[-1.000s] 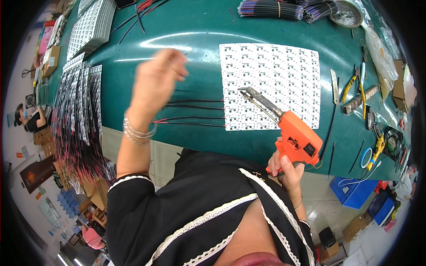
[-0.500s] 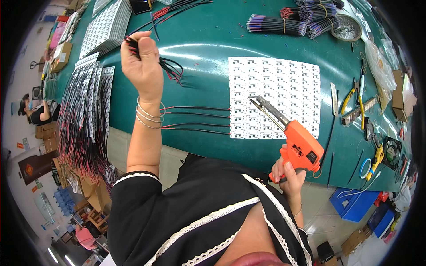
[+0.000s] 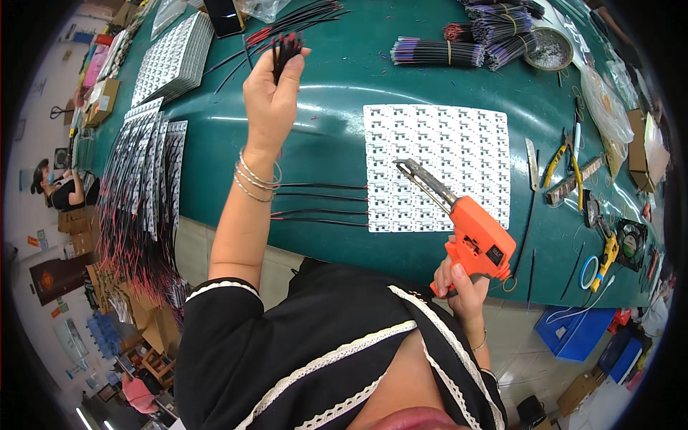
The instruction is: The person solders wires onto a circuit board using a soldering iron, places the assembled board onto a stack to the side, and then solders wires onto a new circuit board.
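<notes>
- Black-and-red wires (image 3: 289,51) are gripped in the left hand (image 3: 271,107) — best loosened for one to be drawn singly.
- The orange soldering gun (image 3: 483,235) is held in the right hand (image 3: 466,288); its tip should be steadied over the white board sheet (image 3: 459,136), laid on the green table (image 3: 326,140).

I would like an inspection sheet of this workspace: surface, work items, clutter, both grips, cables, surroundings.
Surface: glossy green table, small scraps scattered near the top.
Work items: white board sheet lies flat; four wires meet its left edge.
Clutter: yellow-handled pliers at right, tied wire bundles at top.
Left grip: closed around a wire bunch.
Right grip: holds an orange soldering gun, tip over the sheet; contact unclear.
Cables: dark cord right of the gun; connection unclear.
Surroundings: another person at left; blue bin at lower right.
</notes>
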`<state>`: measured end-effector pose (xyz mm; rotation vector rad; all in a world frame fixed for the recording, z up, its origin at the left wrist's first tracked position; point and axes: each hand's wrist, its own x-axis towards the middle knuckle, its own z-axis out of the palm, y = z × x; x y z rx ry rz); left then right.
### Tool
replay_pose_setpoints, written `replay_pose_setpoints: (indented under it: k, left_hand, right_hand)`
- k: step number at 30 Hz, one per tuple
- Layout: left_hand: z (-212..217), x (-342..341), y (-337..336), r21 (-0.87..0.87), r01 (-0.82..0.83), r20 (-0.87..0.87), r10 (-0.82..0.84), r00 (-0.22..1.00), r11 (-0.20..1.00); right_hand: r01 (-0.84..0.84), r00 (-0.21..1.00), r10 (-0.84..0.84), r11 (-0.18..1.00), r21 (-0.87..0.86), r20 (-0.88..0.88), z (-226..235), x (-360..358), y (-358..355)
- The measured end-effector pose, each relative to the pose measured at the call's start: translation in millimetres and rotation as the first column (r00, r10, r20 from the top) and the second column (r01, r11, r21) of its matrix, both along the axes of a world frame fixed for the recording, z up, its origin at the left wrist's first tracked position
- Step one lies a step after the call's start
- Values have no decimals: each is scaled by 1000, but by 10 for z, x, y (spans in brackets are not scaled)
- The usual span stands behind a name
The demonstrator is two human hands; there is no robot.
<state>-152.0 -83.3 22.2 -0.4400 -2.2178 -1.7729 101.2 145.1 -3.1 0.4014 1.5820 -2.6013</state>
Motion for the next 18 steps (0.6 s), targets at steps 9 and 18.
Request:
replay_pose_setpoints:
  k: [9, 18]
  left_hand:
    - [134, 389, 77, -596, 476, 486, -182, 855, 646]
    - [-240, 660, 63, -486, 506, 584, -167, 795, 712]
  right_hand:
    - [-44, 999, 43, 997, 67, 16, -46, -25, -41]
    - [-111, 992, 103, 986, 123, 73, -77, 22, -67]
